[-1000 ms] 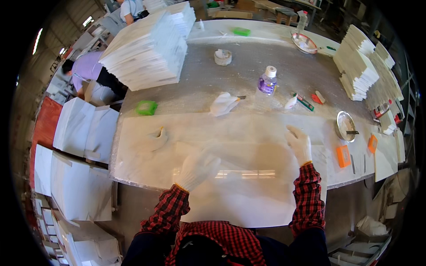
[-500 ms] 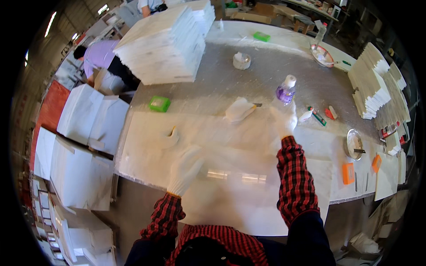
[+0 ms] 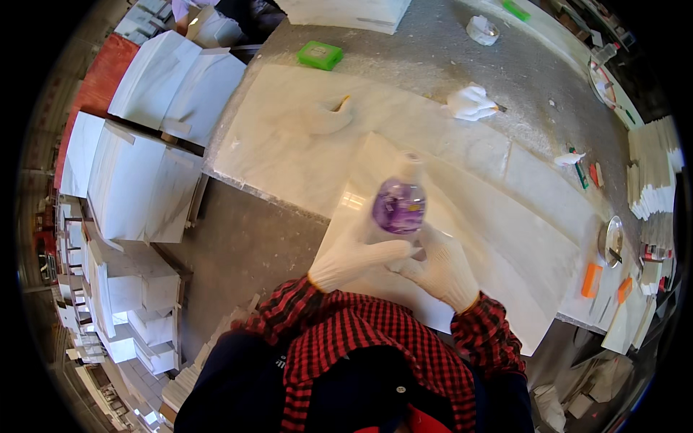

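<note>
A clear plastic bottle of purple liquid (image 3: 399, 208) with a white cap is close in front of me, over a glossy white marble slab (image 3: 498, 252). My left hand (image 3: 355, 254), in a white knit glove, is closed around the bottle's lower left side. On the other side my right hand (image 3: 442, 268), gloved alike, grips the base. Both thumbs meet near the bottom, and some fingers are hidden behind the bottle. Farther off, a crumpled white glove or cloth (image 3: 473, 103) lies with a dark-tipped tool. Another white bundle with a yellowish edge (image 3: 328, 115) rests to the left.
A green box (image 3: 320, 55) stands at the slab's far left. Toward the right are a metal bowl (image 3: 612, 242), an orange block (image 3: 592, 280) and a green cutter (image 3: 577, 167). White slabs (image 3: 148, 173) are stacked left of the table; stacked tiles (image 3: 653, 169) edge the right.
My right hand has brought the bottle from the far side of the slab toward my body. The left hand has come off the slab to join it. The view has turned and tilted down.
</note>
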`<state>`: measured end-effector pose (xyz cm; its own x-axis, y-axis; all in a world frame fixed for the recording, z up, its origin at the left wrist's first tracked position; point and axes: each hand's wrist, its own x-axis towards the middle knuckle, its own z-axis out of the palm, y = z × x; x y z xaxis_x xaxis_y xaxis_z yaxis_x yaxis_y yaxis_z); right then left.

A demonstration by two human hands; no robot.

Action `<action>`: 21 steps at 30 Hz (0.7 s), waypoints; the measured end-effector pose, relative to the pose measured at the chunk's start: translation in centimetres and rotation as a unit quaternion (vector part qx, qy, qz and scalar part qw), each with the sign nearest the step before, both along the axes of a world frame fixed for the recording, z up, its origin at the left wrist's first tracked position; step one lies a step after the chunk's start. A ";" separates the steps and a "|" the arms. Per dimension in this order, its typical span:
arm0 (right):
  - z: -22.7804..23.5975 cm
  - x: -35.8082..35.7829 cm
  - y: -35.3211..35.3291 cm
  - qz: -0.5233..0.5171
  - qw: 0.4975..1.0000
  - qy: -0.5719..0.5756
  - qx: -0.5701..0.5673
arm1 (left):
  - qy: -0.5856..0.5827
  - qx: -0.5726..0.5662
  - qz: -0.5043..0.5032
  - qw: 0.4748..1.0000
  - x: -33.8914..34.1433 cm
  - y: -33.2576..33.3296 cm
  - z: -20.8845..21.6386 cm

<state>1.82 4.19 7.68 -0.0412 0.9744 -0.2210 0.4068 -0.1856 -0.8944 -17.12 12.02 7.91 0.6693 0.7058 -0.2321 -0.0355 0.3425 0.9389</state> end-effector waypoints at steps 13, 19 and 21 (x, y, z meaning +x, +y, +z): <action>-12.7 19.2 20.8 -0.141 0.841 -0.462 0.243 | 0.384 0.122 0.051 0.914 -10.8 1.3 1.5; -7.7 18.0 18.9 -0.240 0.808 -0.436 0.316 | 0.497 0.229 -0.045 0.836 -9.6 3.8 2.6; -3.8 15.8 16.2 -0.281 0.818 -0.381 0.326 | 0.502 0.300 -0.057 0.809 -10.2 4.6 1.7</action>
<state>17.61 20.38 3.90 0.3618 0.7134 0.6002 0.9068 -0.1198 -0.4043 -27.29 16.60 9.62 0.4249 0.8402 -0.3368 0.8478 -0.2391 0.4733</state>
